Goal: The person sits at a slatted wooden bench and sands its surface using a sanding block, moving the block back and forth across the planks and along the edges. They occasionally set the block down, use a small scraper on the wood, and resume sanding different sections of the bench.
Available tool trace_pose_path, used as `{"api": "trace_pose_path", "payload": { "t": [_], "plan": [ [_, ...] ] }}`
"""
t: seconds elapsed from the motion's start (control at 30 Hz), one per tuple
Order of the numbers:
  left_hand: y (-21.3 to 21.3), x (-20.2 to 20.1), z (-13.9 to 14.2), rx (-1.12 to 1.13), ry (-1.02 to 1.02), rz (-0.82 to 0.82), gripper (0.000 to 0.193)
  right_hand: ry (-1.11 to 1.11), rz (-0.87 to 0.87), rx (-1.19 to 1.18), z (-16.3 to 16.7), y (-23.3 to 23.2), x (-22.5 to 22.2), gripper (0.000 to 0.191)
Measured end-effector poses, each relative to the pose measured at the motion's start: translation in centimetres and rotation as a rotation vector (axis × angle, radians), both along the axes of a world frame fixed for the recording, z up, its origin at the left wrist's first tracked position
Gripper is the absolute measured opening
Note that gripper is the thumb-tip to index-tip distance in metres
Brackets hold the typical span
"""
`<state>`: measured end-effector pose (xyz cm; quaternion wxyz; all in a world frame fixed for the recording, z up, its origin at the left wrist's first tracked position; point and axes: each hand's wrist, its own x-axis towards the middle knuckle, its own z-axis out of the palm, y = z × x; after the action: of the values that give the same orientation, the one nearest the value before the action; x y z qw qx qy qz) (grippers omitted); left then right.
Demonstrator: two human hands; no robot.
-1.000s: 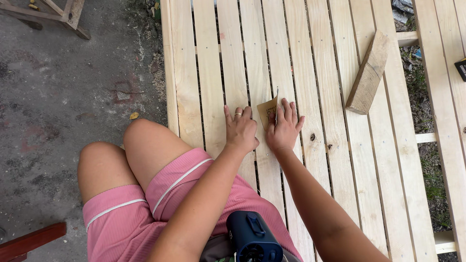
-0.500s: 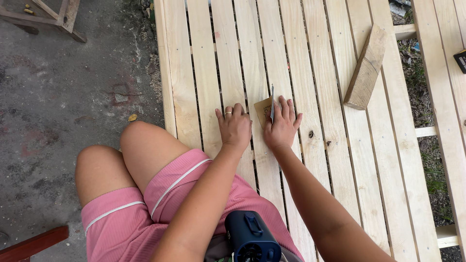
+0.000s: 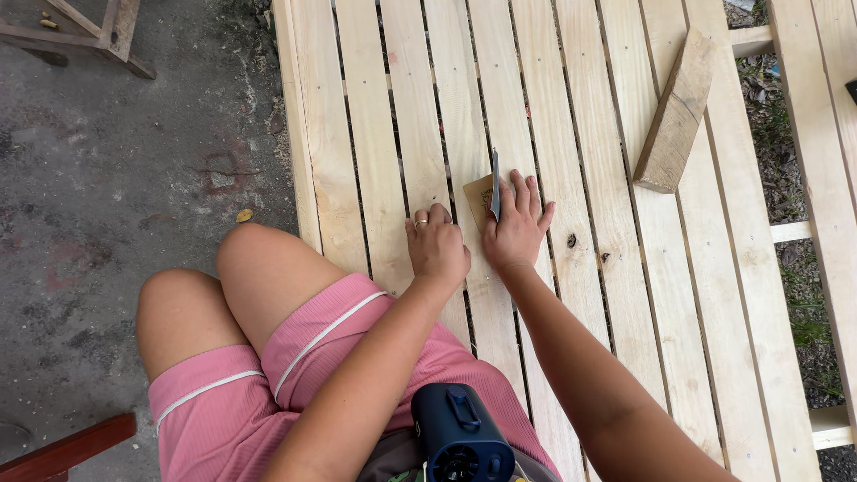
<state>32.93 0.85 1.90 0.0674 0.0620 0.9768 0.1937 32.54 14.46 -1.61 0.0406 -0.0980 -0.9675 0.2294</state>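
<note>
Nearest the camera a dark blue, rounded device [image 3: 460, 437] is seen at the waist, above pink shorts [image 3: 295, 375] with white piping. Beyond it both forearms are stretched out onto a slatted surface of pale wooden boards [image 3: 393, 116].

The left hand [image 3: 437, 245] is loosely curled — a ring is worn on one finger — and is pressed knuckles-up on a slat; nothing is seen to be held in it. Just beside it, to its right, the right hand [image 3: 516, 228] is laid flat with fingers spread on a folded piece of sandpaper [image 3: 482, 192], tan on its face, with one grey edge turned upright past the fingertips. The sheet is pinned against the slat beneath the fingers rather than gripped around.

The step in hand is judged to be hand-sanding of this slat, with the left hand used as a brace. The next stroke would call for steady downward pressure along the grain, and for the sheet to be kept from slipping into the gap between the slats.

No package, label or sign can be made out; a faint dark marking on the sandpaper's tan face is too small to tell.

Farther off, beyond and to the right of the right hand, a short wooden block [image 3: 674, 112] is lying aslant across the slats. To the far left of the left hand, bare concrete ground [image 3: 134, 178] is seen.
</note>
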Motion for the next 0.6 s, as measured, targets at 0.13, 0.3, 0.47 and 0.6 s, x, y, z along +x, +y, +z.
{"api": "trace_pose_path", "payload": {
  "t": [0.13,0.3,0.47,0.6],
  "plan": [
    [-1.5,-0.7,-1.0,0.248,-0.068,-0.022,0.013,0.059,-0.003,-0.001,-0.6,0.1,-0.1,0.044],
    [-2.7,-1.8,-1.4,0.336,0.123,0.097,0.026,0.317,0.074,-0.083,-0.4,0.3,1.0,0.026],
    [-3.7,-2.7,-1.7,0.352,0.104,0.269,0.025,0.358,0.181,-0.022,0.8,-0.5,4.6,0.018],
    [-3.9,-2.9,-1.7,0.388,0.106,0.360,0.025,0.334,0.144,0.019,1.1,-2.3,6.2,0.021]
  ]
}}
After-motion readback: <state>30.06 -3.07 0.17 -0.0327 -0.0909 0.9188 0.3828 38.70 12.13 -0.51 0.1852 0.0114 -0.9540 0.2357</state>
